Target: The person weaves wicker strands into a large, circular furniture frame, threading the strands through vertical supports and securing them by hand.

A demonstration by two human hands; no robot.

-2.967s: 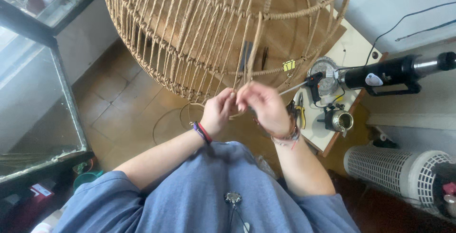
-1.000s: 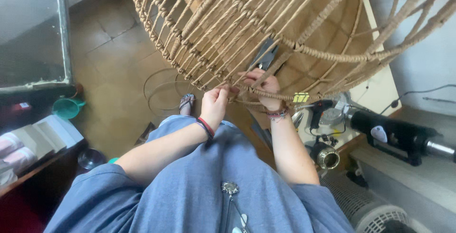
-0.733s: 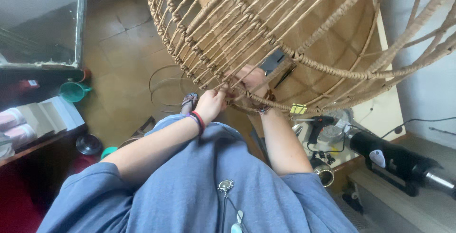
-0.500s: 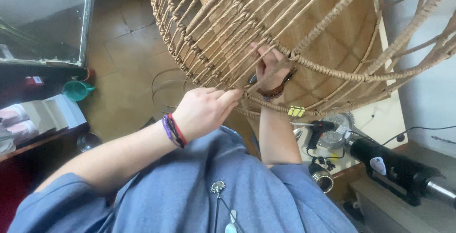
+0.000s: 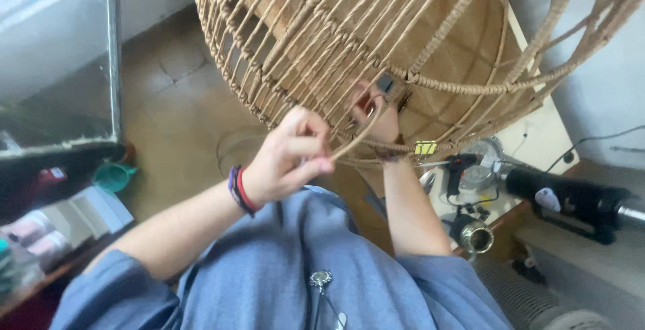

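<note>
Her left hand (image 5: 285, 158) pinches a tan cord strand (image 5: 357, 136) just outside the woven wicker frame's (image 5: 349, 41) lower rim. The strand runs up through the ribs to her right hand (image 5: 373, 111), inside the frame; whether it grips, I cannot tell.

The left hand (image 5: 289, 158) is raised in front of the chest, fingers curled and pinched shut, forearm bare, bands on the wrist. The right hand (image 5: 376, 111) reaches further forward and higher, arm nearly straight, fingers bent; it is partly hidden, so its grip is hard to judge, perhaps closed.
</note>
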